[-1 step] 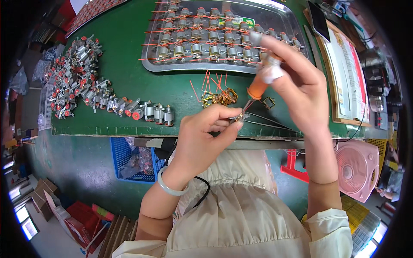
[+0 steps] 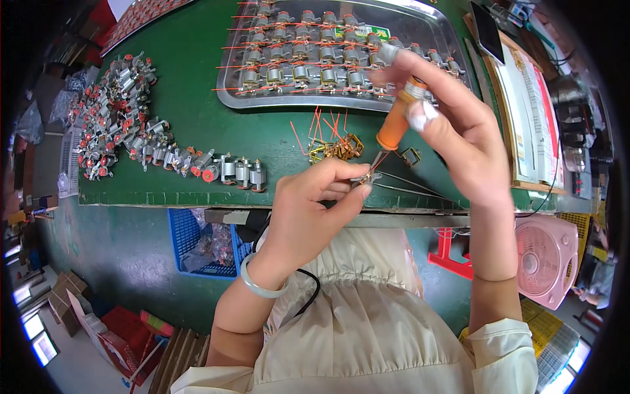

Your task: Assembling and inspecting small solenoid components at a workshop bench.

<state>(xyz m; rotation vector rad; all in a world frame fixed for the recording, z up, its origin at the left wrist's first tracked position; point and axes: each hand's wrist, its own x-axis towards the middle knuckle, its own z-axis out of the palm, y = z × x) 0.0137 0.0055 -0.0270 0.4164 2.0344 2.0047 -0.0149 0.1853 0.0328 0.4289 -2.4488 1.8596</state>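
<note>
My left hand (image 2: 312, 210) pinches a small metal part (image 2: 365, 178) between thumb and fingertips near the table's front edge. Most of that part is hidden by my fingers. The orange-handled screwdriver (image 2: 394, 125) leans over it, its shaft running down to the part. Around the handle's upper end curl the fingers of my right hand (image 2: 462, 125), with white wrapping on the thumb and a pale cover on one fingertip. Thin red wires show beside the shaft. Tweezers (image 2: 413, 187) lie just right of my left fingertips, and a small brass-coloured frame (image 2: 411, 156) sits behind them.
Behind my hands is a pile of brass-coloured frames (image 2: 335, 150) with red wires. A metal tray (image 2: 262, 102) holds rows of small motors. More motors (image 2: 118, 125) are heaped at left. A clipboard (image 2: 518, 118) lies at right; a pink fan (image 2: 545, 259) stands below.
My right hand has shifted slightly and its fingers have turned on the screwdriver handle, which now shows more fully. My left hand stays in place.
</note>
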